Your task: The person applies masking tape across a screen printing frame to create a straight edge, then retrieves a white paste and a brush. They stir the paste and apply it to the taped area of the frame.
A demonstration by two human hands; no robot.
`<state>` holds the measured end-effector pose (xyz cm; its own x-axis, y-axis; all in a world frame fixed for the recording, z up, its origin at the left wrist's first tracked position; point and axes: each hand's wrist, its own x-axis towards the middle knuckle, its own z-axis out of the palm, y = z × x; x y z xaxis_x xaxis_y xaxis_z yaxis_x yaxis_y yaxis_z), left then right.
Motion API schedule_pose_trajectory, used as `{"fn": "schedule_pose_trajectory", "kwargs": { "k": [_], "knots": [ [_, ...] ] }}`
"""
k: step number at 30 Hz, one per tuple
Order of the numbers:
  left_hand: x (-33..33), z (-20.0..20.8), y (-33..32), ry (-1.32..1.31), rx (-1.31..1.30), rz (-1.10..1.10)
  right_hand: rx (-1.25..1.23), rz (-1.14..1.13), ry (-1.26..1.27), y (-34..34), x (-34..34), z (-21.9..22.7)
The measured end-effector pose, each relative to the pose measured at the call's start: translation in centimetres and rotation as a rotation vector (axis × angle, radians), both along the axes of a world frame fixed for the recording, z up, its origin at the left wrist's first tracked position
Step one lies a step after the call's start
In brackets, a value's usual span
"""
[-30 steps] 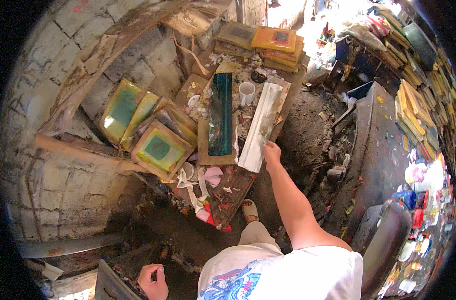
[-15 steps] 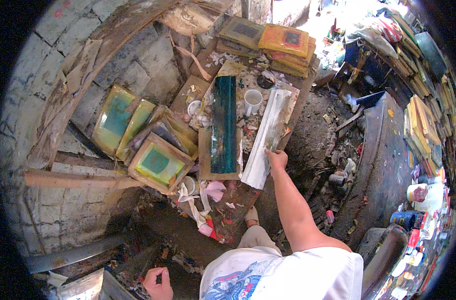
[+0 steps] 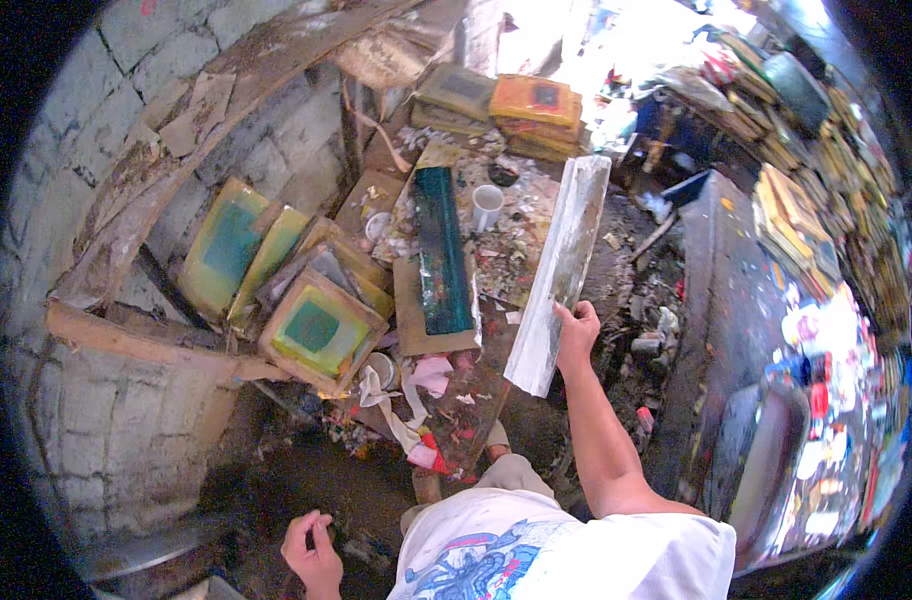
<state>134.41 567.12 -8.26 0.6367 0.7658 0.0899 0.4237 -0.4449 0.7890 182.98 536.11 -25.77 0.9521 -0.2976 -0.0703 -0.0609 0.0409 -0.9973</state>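
My right hand [image 3: 576, 333] grips a long, white paint-smeared board [image 3: 554, 285] by its edge, nearer its lower end. The board is tilted and raised over the right side of the worktable [image 3: 493, 378]. My left hand [image 3: 313, 553] hangs low on the left, fingers curled inward, with nothing visible in it. A long dark-teal strip [image 3: 442, 255] rests on a brown flat panel [image 3: 409, 300] at the table's middle. Between the strip and the white board stands a white mug [image 3: 487, 207], beside a small dark round container [image 3: 503, 172].
Several framed printing screens [image 3: 321, 330] lean at the left by a block wall [image 3: 96, 400]. More frames, topped by an orange one [image 3: 536, 95], are stacked at the back. Rags [image 3: 413, 400] lie at the table's near edge. A dark bench [image 3: 721, 260] and piled frames [image 3: 796, 225] stand right.
My right hand has lifted the white board off the table and carried it rightward, away from the mug. My view has shifted a little. The left hand stays low, still curled.
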Motion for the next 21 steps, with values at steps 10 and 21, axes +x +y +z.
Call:
{"fn": "schedule_pose_trajectory", "kwargs": {
  "k": [10, 21],
  "knots": [
    [13.6, -0.7, -4.0, -0.299, -0.422, -0.787, -0.811, -0.098, -0.670, 1.0, -24.6, 15.3],
    [8.3, 3.3, -16.5, -0.320, -1.041, -0.948, -1.183, -0.060, -0.934, -4.5, -44.4, 20.2]
  ]
}}
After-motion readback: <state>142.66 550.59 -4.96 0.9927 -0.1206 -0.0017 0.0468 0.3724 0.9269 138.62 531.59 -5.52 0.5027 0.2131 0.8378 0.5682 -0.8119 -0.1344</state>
